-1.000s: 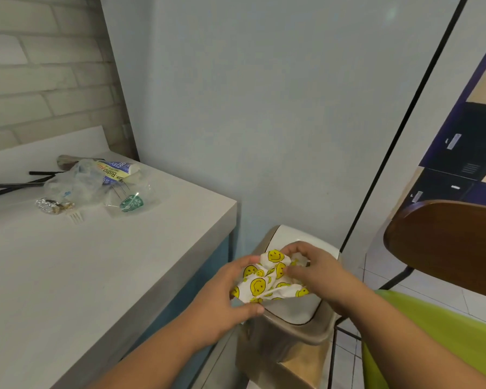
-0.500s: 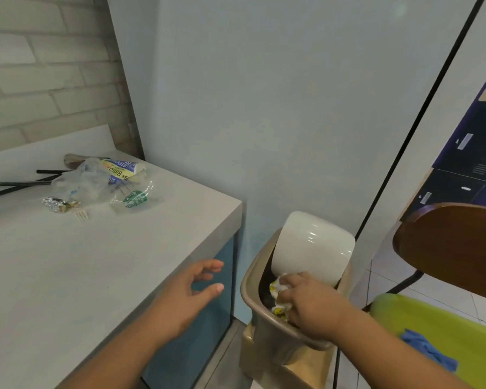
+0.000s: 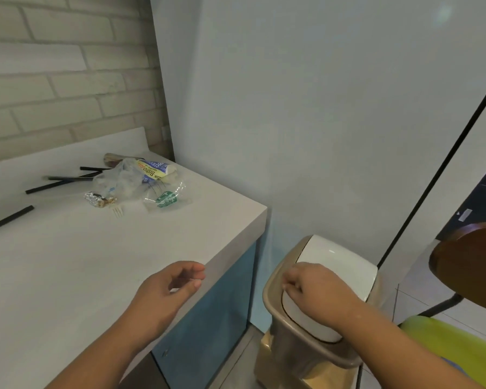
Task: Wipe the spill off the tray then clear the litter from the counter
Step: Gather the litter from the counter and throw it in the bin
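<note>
Where the white tabletop (image 3: 67,276) meets the brick wall (image 3: 53,80), the litter (image 3: 136,189) sits heaped at the far corner, its black straws (image 3: 65,179) lying long-axis left to right, tips toward the plastic bag (image 3: 114,182). Left hand (image 3: 174,287) hovers over the tabletop's right edge, fingers loosely curled, empty. Right hand (image 3: 312,287) rests palm-down on the white lid (image 3: 345,256) of the bin (image 3: 272,304), gripping nothing visible; pale wall (image 3: 320,108) behind, brown chair (image 3: 472,265) far right.

litter (image 3: 140,183): you see crumpled clear plastic, printed wrapper (image 3: 153,168), foil scrap (image 3: 99,199), black straws (image 3: 65,181), small fork (image 3: 118,211) | loose heap at counter (image 3: 67,262) far corner | uncleared
</note>
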Available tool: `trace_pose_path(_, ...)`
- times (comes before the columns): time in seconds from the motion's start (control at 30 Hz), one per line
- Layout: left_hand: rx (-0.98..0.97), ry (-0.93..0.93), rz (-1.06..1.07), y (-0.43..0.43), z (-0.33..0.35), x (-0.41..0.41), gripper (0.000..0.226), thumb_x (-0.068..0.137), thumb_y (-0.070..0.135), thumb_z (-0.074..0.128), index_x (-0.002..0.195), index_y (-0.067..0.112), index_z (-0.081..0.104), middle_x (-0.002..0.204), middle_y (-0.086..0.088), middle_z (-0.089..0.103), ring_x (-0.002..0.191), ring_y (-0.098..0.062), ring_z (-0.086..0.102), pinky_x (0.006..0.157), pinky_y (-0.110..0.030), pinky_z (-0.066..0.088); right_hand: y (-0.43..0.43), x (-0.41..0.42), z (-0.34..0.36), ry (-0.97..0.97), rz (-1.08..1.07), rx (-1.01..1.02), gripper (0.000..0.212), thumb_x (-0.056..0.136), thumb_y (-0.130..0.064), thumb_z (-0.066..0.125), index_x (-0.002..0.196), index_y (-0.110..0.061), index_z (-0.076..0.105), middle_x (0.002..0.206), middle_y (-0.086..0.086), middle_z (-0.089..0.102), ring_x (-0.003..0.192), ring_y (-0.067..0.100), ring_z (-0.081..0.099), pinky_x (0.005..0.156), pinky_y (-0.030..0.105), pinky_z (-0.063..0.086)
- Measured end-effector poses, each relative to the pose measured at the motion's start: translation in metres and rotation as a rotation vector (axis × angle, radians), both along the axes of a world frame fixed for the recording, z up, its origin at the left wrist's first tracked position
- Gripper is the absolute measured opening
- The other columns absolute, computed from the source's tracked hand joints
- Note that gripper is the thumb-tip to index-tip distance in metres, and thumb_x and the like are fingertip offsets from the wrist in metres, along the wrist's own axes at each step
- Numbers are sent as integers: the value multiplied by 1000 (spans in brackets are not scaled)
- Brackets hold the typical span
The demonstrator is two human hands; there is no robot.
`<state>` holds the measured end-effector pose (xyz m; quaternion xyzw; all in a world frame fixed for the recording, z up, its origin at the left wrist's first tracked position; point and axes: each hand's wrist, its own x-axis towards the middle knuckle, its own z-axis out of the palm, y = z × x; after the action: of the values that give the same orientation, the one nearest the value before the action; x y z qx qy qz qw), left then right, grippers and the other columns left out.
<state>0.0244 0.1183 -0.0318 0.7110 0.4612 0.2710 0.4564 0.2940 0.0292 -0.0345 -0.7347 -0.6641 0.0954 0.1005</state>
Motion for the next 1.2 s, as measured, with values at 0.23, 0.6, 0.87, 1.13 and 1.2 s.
trace_pose_path(0.23, -3, 6, 108, 13, 6, -39, 20, 89, 22, 64, 99, 39, 67, 97, 20, 71, 98, 3, 63, 88, -21, 44, 34, -38, 13, 60, 150, -26, 22, 97, -25, 48, 103, -21, 68, 101, -5, 63, 88, 9, 59, 78, 17, 45)
trace_pose_path(0.6, 26, -11, 231, 67, 19, -126, 18, 90, 22, 63, 101, 35, 67, 97, 20, 71, 96, 5, 63, 92, -24, 44, 160, -119, 20, 32, 209, -8, 37, 96, -29, 50, 133, -26, 50, 136, -4, 44, 119, 18, 48, 98, 29, 42)
trace_pose_path(0.87, 11, -76, 259, 116, 20, -156, 16, 89, 20, 63, 99, 32, 68, 96, 12, 73, 95, -3, 65, 87, -17, 45, 255, -152, 28, 399, -108, 100, 70, 90, -21, 62, 149, -14, 25, 150, 8, 26, 131, 23, 40, 105, 26, 32)
trace_pose_path(1.13, 16, -63, 195, 156, 18, -154, 16, 89, 22, 63, 101, 33, 67, 100, 8, 72, 96, 3, 63, 81, -6, 43, 307, -144, 8, 843, -422, 62, 68, 92, -22, 61, 148, -23, 23, 136, 5, 48, 110, 32, 60, 94, 47, 51)
trace_pose_path(1.2, -6, -84, 207, 163, 16, -155, 16, 89, 23, 63, 102, 32, 67, 100, 7, 72, 95, 1, 63, 82, -9, 43, 307, -144, -3, 823, -432, 84, 52, 91, -19, 60, 138, -18, 38, 111, 7, 60, 99, 31, 63, 91, 48, 52)
